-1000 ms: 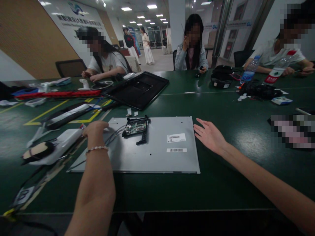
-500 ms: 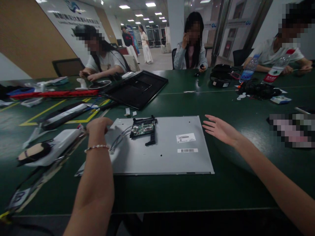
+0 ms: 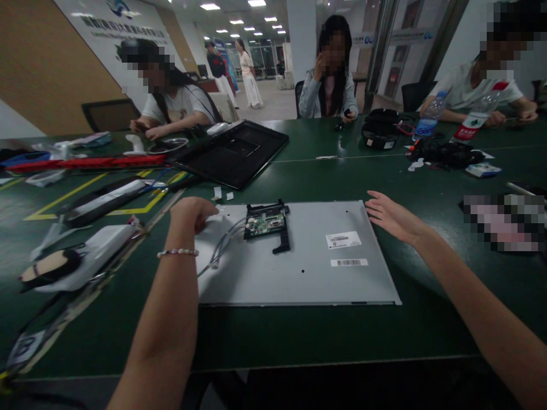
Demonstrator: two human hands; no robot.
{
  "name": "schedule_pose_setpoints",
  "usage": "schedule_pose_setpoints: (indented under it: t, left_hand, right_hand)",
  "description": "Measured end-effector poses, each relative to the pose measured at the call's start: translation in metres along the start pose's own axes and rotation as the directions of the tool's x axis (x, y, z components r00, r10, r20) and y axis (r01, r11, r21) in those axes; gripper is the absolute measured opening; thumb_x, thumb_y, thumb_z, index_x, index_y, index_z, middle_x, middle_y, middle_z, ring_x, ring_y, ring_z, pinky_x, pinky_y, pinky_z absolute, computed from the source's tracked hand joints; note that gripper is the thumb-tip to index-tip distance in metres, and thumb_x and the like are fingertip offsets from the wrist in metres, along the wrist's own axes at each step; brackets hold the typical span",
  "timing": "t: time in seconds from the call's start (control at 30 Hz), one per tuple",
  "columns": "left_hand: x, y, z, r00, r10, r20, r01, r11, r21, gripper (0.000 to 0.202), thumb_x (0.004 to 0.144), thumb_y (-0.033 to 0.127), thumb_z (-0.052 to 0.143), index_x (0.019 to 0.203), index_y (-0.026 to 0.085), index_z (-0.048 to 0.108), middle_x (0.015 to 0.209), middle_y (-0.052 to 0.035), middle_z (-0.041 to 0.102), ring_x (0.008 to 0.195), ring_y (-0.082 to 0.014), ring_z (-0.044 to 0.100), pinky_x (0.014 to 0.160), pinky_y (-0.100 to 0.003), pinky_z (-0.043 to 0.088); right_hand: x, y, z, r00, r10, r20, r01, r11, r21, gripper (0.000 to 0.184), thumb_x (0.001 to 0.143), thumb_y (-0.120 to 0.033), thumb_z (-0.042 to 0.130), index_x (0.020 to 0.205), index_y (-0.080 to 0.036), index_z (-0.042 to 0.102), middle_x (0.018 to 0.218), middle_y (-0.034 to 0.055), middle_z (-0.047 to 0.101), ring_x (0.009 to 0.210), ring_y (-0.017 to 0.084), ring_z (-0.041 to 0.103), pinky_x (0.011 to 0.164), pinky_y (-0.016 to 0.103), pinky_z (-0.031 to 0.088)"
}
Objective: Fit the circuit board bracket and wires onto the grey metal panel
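A flat grey display panel point(image 3: 256, 279) lies back side up on the green table in front of me. Attached near its top edge is a green circuit board point(image 3: 265, 224) in a black bracket, with grey cables running left. My left hand point(image 3: 191, 213), a beaded bracelet on its wrist, is closed at the panel's upper left edge; its bent fingers are partly hidden. The panel's lower left corner is behind my left forearm. At the upper right edge, my right hand point(image 3: 395, 219) is open, fingers stretched out, the fingertips at or very near the panel's rim.
Beyond the panel lies a black monitor cover point(image 3: 233, 154). To the left are a white device point(image 3: 92, 256) and a long black-and-white piece point(image 3: 105, 200). Bottles point(image 3: 476, 119), a black case point(image 3: 379, 131) and cables point(image 3: 448, 154) stand far right. Several people sit across the table.
The panel, with its circuit board, has slid to the right along the table. My left hand has moved right with it. The gap between my right hand and the panel has narrowed.
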State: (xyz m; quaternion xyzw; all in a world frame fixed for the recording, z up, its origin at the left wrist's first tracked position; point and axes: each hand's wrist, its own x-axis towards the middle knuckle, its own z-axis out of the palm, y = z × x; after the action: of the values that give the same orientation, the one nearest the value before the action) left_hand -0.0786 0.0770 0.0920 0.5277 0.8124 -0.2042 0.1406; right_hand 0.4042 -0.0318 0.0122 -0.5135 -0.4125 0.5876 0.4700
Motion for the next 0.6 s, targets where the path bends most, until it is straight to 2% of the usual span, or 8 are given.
schedule_pose_setpoints:
  t: [0.03, 0.07, 0.1, 0.27, 0.4, 0.53, 0.6]
  left_hand:
    - [0.001, 0.004, -0.001, 0.987, -0.083, 0.135, 0.081, 0.996, 0.023, 0.055, 0.092, 0.055, 0.04, 0.066, 0.011, 0.062, 0.057, -0.0084, 0.063, 0.071, -0.0209, 0.063, 0.073, -0.031, 0.048]
    - [0.001, 0.008, -0.001, 0.972, -0.109, 0.209, 0.105, 0.994, 0.034, 0.057, 0.093, 0.056, 0.037, 0.068, 0.011, 0.062, 0.059, -0.0088, 0.064, 0.072, -0.0208, 0.064, 0.073, -0.03, 0.048]
    - [0.001, 0.011, -0.002, 0.971, -0.082, 0.225, 0.078, 0.997, 0.026, 0.058, 0.094, 0.056, 0.036, 0.069, 0.011, 0.062, 0.059, -0.0091, 0.065, 0.072, -0.0207, 0.064, 0.073, -0.03, 0.049]
    - [-0.009, 0.032, -0.001, 0.965, 0.079, 0.249, -0.074, 0.997, -0.029, 0.057, 0.092, 0.056, 0.039, 0.068, 0.01, 0.061, 0.06, -0.0108, 0.066, 0.072, -0.0202, 0.066, 0.068, -0.027, 0.05]
    - [-0.029, 0.053, 0.0, 0.961, 0.161, 0.227, -0.173, 0.984, 0.035, 0.054, 0.091, 0.051, 0.039, 0.068, 0.011, 0.064, 0.056, -0.0125, 0.066, 0.071, -0.023, 0.067, 0.065, -0.028, 0.051]
    - [-0.046, 0.074, 0.0, 0.961, 0.185, 0.203, -0.19, 0.982, 0.005, 0.047, 0.089, 0.046, 0.042, 0.065, 0.013, 0.067, 0.054, -0.0131, 0.066, 0.069, -0.0246, 0.069, 0.065, -0.03, 0.052]
    - [-0.05, 0.082, 0.002, 0.964, 0.18, 0.197, -0.181, 0.983, -0.012, 0.045, 0.088, 0.045, 0.045, 0.063, 0.015, 0.067, 0.057, -0.0138, 0.067, 0.067, -0.0253, 0.069, 0.066, -0.031, 0.052]
  right_hand:
    - [0.002, 0.0, -0.004, 1.0, -0.009, -0.022, 0.008, 1.0, -0.016, 0.065, 0.079, -0.043, 0.064, 0.138, -0.034, 0.04, 0.147, 0.0094, 0.047, 0.139, 0.028, 0.039, 0.113, 0.054, 0.031]
    - [0.004, 0.001, -0.008, 0.999, -0.019, -0.041, 0.018, 0.999, -0.033, 0.064, 0.079, -0.043, 0.063, 0.138, -0.034, 0.04, 0.147, 0.01, 0.047, 0.139, 0.029, 0.04, 0.112, 0.054, 0.032]
    - [0.006, 0.001, -0.012, 0.998, -0.03, -0.057, 0.027, 0.998, -0.05, 0.065, 0.08, -0.043, 0.062, 0.139, -0.033, 0.039, 0.147, 0.0107, 0.047, 0.139, 0.029, 0.04, 0.112, 0.053, 0.033]
    - [0.012, 0.0, -0.028, 0.989, -0.081, -0.122, 0.055, 0.977, -0.205, 0.07, 0.082, -0.046, 0.053, 0.146, -0.029, 0.031, 0.148, 0.014, 0.044, 0.138, 0.029, 0.041, 0.11, 0.047, 0.038]
    - [0.012, -0.004, -0.038, 0.98, -0.114, -0.163, 0.057, 0.946, -0.319, 0.07, 0.082, -0.048, 0.049, 0.147, -0.031, 0.028, 0.148, 0.0117, 0.045, 0.137, 0.03, 0.042, 0.109, 0.047, 0.039]
    - [0.015, -0.004, -0.046, 0.96, -0.11, -0.257, 0.019, 0.943, -0.332, 0.077, 0.079, -0.047, 0.053, 0.148, -0.024, 0.029, 0.14, 0.0159, 0.052, 0.131, 0.032, 0.049, 0.107, 0.048, 0.041]
    - [0.018, -0.002, -0.051, 0.945, -0.174, -0.278, 0.039, 0.901, -0.432, 0.075, 0.079, -0.048, 0.052, 0.147, -0.023, 0.032, 0.135, 0.0176, 0.056, 0.125, 0.033, 0.054, 0.104, 0.051, 0.044]
